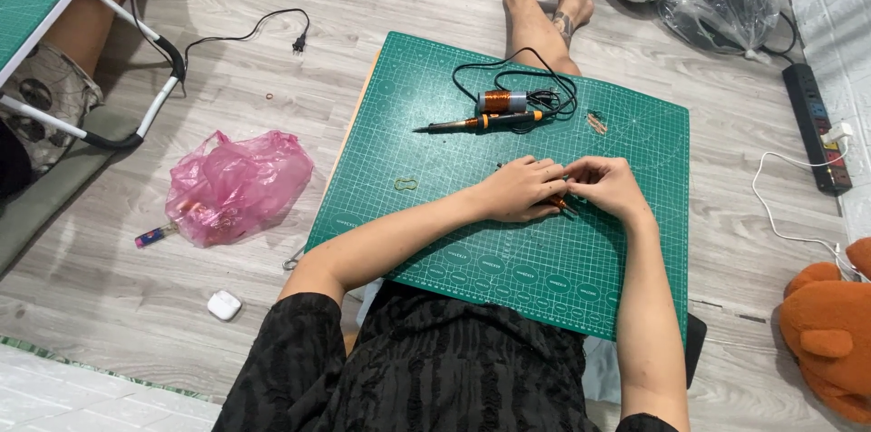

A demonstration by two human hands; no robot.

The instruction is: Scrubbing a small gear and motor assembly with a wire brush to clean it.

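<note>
My left hand (519,188) and my right hand (606,184) meet over the middle of a green cutting mat (435,105) on the floor. Together they pinch a small orange-handled tool (564,206), which peeks out below the fingers; its tip is hidden. Beyond the hands lie a soldering iron (481,122) with an orange and black handle, a spool of copper wire (501,102) and a coiled black cord (535,83). A small loop of wire (406,184) lies on the mat left of my left hand. Another small coil (596,122) rests to the upper right.
A pink plastic bag (234,185) lies left of the mat, a white earbud case (223,306) nearer me. Another person's legs (544,5) stretch behind the mat. A black power strip (817,128), white cable and orange plush toy (830,328) are at right; a folding table (54,5) at left.
</note>
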